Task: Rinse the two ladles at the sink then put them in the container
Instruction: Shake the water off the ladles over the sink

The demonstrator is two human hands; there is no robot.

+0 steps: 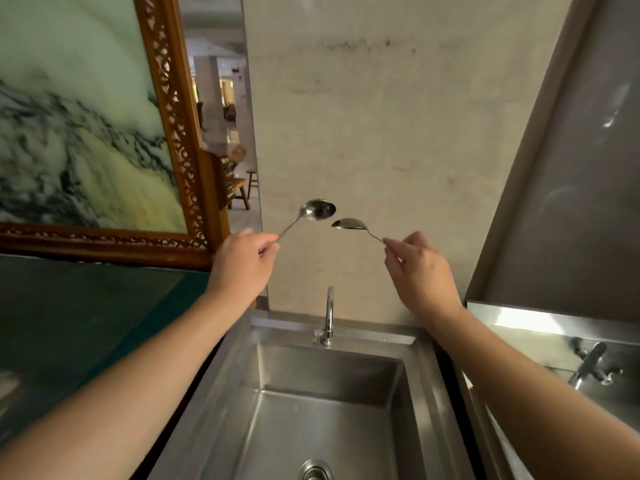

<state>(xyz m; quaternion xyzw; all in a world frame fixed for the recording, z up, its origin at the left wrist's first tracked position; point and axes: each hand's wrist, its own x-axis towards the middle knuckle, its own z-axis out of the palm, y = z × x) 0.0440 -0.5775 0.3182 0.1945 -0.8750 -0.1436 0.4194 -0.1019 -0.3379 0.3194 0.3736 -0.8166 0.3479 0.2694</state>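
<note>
My left hand (244, 259) grips the handle of a small steel ladle (317, 210), its bowl raised and facing me. My right hand (420, 268) pinches the handle of a second steel ladle (349, 224), bowl turned sideways. The two bowls nearly touch, held high in front of the wall, well above the tap (329, 315). Below lies a steel sink (420, 382) with a drain (316, 472) at the bottom. No water runs from the tap. No container is in view.
A framed marble picture (180, 133) stands at the left above a dark counter (86, 323). At the right is a second steel sink with its own tap (592, 365) and a steel backsplash (571, 202). A beige wall (381, 116) is straight ahead.
</note>
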